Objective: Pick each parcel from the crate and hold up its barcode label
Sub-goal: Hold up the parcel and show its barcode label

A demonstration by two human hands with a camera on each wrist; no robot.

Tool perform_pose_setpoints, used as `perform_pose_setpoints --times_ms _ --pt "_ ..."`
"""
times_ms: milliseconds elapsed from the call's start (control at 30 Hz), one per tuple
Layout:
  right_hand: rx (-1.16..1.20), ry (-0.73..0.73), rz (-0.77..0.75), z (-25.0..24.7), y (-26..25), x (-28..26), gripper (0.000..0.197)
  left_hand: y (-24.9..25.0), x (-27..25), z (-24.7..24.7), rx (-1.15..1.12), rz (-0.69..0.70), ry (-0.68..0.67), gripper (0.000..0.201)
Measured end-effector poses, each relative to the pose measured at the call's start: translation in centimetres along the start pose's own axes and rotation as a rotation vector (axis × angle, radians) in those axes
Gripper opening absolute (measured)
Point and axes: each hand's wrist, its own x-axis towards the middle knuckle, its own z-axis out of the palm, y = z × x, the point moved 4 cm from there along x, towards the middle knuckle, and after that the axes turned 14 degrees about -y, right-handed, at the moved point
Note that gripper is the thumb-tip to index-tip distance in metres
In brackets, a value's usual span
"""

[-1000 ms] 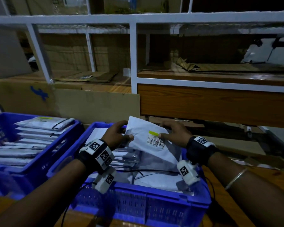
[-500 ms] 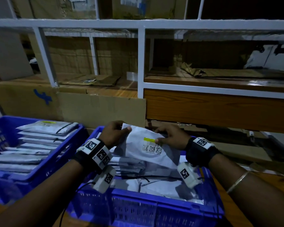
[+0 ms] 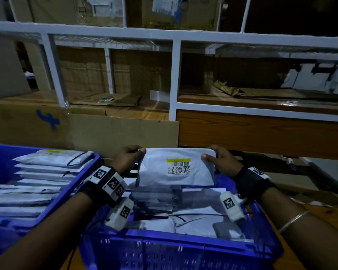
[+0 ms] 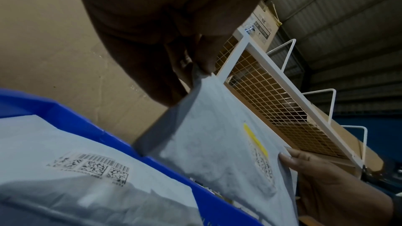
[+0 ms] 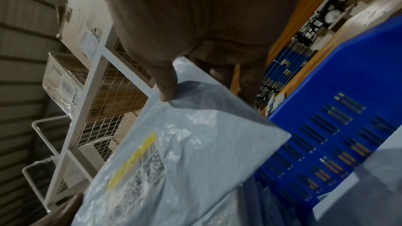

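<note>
A white plastic parcel (image 3: 160, 172) is held upright and level above the near blue crate (image 3: 183, 248). Its barcode label (image 3: 178, 165), topped by a yellow strip, faces me. My left hand (image 3: 128, 158) pinches the parcel's upper left corner. My right hand (image 3: 220, 159) pinches the upper right corner, thumb on the front. In the left wrist view the parcel (image 4: 208, 145) hangs from the left fingers (image 4: 202, 61). In the right wrist view the thumb (image 5: 165, 82) presses the parcel (image 5: 195, 143) beside its label (image 5: 143, 162). More white parcels (image 3: 193, 219) lie in the crate below.
A second blue crate (image 3: 6, 162) at the left holds a stack of parcels (image 3: 39, 172). A white metal rack (image 3: 175, 78) with wooden shelves and a cardboard sheet (image 3: 105, 133) stands right behind the crates. Wooden tabletop (image 3: 330, 221) shows at the right.
The parcel has turned from tilted to level and risen, its label now squarely facing me. Both hands have shifted to its upper corners, spread wider apart.
</note>
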Motion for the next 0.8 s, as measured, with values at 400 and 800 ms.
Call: perform_pose_setpoints --times_ms 400,800 --pt "0.229 0.124 -0.045 1.0 -2.0 0.7 0.014 -0.7 0.7 -0.7 0.085 -0.093 -0.250 0.027" --pt "0.258 -0.049 0.062 1.8 -1.7 -0.5 0.098 -0.9 0.7 -3.2 0.068 -0.019 -0.080 0.011"
